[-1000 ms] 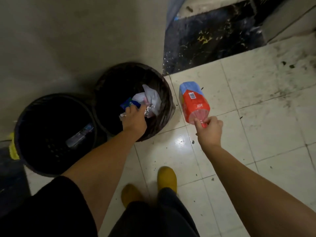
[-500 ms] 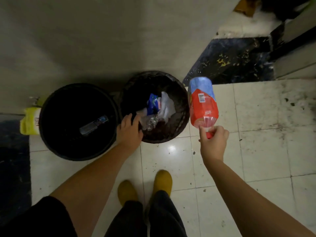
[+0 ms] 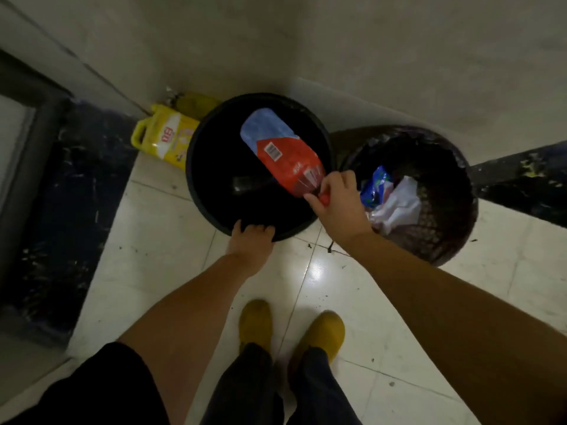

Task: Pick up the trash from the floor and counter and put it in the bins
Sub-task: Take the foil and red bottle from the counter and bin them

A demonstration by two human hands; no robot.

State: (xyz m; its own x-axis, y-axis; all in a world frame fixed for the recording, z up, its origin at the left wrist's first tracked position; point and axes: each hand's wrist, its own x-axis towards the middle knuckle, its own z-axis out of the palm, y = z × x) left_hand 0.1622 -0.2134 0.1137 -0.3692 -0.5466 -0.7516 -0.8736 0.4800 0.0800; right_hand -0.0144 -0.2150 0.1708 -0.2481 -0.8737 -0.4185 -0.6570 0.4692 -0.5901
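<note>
Bottle (image 3: 283, 153), a crushed plastic one with a red and blue label, hangs over the mouth of the left bin (image 3: 199, 167) in the upper middle of the frame, pinched at its red-capped neck by the right hand (image 3: 339, 200), base pointing up and left. Nearest, at the bottom centre, two yellow shoes (image 3: 256, 322) stand on the pale floor tiles (image 3: 171, 240). Above them the left hand (image 3: 250, 242) rests on the near rim of the left bin, fingers curled over the edge, holding nothing else. Inside that dark bin a small object lies on the bottom, too dim to name. To the right, apart from it, the mesh bin (image 3: 454, 216) holds crumpled white paper (image 3: 399, 207) and a blue wrapper (image 3: 376, 187). Farthest, in the upper left by the wall, a yellow jug (image 3: 162, 138) stands just beside the left bin
</note>
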